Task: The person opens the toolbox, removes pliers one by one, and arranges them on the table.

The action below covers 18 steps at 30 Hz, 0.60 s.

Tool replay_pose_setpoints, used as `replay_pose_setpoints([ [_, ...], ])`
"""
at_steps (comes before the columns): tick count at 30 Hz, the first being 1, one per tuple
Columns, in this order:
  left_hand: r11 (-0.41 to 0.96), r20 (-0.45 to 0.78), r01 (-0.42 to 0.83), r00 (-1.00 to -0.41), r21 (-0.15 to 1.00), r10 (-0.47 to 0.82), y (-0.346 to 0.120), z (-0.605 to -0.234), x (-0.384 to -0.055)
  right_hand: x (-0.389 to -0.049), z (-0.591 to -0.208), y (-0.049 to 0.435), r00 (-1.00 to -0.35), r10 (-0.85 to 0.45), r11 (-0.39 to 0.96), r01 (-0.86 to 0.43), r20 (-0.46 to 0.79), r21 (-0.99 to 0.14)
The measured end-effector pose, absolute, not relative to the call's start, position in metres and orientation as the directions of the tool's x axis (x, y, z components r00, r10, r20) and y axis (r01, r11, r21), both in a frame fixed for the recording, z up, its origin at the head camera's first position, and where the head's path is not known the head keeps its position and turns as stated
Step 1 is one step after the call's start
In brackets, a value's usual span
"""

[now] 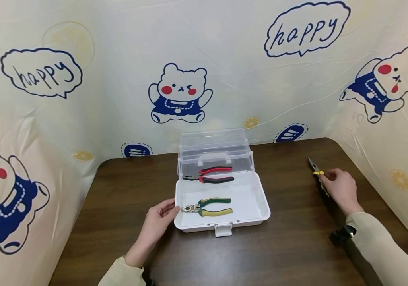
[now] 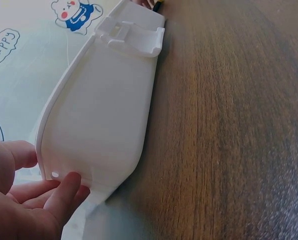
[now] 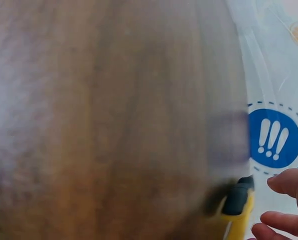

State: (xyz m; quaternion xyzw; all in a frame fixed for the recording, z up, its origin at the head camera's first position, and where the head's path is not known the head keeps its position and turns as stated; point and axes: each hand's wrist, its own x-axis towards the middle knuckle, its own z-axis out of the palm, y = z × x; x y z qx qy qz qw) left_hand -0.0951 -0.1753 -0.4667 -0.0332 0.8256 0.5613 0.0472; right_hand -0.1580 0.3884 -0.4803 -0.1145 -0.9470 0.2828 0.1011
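A white toolbox (image 1: 266,206) with its clear lid raised stands mid-table. My left hand (image 1: 158,220) pinches its left front corner; in the left wrist view the thumb (image 2: 23,154) is at the rim and the fingers (image 2: 64,197) lie against the outer wall. Inside lie red-and-black pliers (image 1: 216,180), jaws to the left, and below them green-and-yellow combination pliers (image 1: 216,212). At the table's right side my right hand (image 1: 341,190) grips long-nose pliers (image 1: 313,167) with yellow-and-black handles (image 3: 237,202), nose pointing away from me. The hand partly hides these handles.
Behind the brown wooden table (image 1: 129,186) hangs a pale curtain (image 1: 118,79) printed with bears, which also closes both sides. The clear lid (image 1: 212,145) with its handle leans back near that curtain. A white latch (image 1: 223,230) juts from the toolbox front.
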Motion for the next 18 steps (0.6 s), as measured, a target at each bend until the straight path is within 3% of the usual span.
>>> replay_pose_setpoints([
  [8,0.366,-0.117,-0.109,-0.993,0.924,-0.003,-0.175,-0.467,-0.095,-0.161,-0.459,0.365,-0.958,0.182,0.844,0.037,0.221,-0.535],
  [18,0.376,-0.126,-0.120,-0.992,0.919,-0.008,-0.175,-0.466,-0.095,-0.162,-0.423,0.323,-0.966,0.052,0.825,-0.101,0.252,-0.556],
])
